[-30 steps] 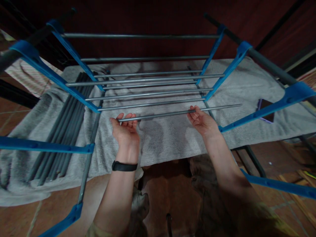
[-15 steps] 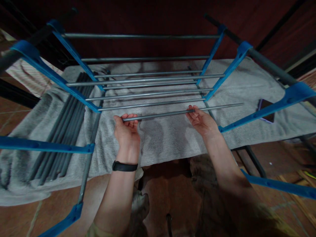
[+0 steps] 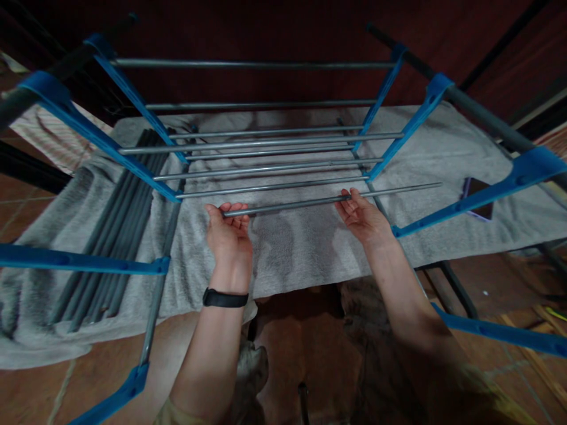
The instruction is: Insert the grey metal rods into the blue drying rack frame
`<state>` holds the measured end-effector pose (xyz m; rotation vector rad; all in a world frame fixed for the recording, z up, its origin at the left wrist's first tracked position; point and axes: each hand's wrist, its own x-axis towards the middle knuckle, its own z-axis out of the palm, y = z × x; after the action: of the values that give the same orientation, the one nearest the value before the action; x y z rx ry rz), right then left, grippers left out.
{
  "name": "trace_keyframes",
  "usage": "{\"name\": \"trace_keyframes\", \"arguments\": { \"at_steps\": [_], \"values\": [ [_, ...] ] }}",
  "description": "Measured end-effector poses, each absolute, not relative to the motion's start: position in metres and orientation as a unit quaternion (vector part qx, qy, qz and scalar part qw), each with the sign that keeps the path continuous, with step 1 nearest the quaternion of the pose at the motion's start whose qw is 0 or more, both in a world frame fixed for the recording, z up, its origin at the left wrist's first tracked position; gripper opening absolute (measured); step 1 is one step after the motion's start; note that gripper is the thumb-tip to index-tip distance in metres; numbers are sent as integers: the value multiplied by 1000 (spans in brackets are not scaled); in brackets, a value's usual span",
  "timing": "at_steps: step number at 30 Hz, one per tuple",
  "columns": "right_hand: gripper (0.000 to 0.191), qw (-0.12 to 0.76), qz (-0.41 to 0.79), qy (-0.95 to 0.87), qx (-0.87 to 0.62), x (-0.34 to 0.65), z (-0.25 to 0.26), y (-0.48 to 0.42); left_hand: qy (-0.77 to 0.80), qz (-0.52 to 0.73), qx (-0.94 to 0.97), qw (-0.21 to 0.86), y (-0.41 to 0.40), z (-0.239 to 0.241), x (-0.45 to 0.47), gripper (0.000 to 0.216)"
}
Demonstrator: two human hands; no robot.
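Observation:
A thin grey metal tube (image 3: 287, 206) lies across both hands, above the grey blanket. Its left end is in my left hand (image 3: 230, 229), with the thumb on top and the fingers curled under it. My right hand (image 3: 361, 213) pinches the tube between thumb and fingertips, and the rest of it sticks out to the right. Just beyond it stands a rack frame with blue plastic brackets (image 3: 414, 121) and several grey rungs (image 3: 266, 143) running across. A nearer blue bracket (image 3: 465, 203) on the right carries no rung that I can see.
Several loose grey tubes (image 3: 119, 236) lie in a bundle on the blanket (image 3: 305, 254) at the left. A phone (image 3: 478, 198) rests on the blanket at the right, partly behind a bracket. Blue brackets jut toward me on both sides. Tiled floor shows below.
The tube and both hands have shifted slightly to the right. Both hands keep their hold, and the rack stands as before.

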<state>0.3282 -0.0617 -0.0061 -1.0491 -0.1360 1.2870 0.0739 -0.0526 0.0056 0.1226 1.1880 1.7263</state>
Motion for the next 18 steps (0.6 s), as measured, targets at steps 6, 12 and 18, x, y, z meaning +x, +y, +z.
{"name": "trace_keyframes", "arguments": {
  "at_steps": [6,12,18],
  "values": [
    [16,674,571,-54,-465,329,-6,-62,480,714,60,506,-53,6,75,42],
    [17,671,572,-53,-468,329,-6,-61,451,723,59,520,-53,8,76,43],
    [14,669,578,-41,-465,329,-6,-61,423,732,90,526,-54,8,77,33]
  ]
}}
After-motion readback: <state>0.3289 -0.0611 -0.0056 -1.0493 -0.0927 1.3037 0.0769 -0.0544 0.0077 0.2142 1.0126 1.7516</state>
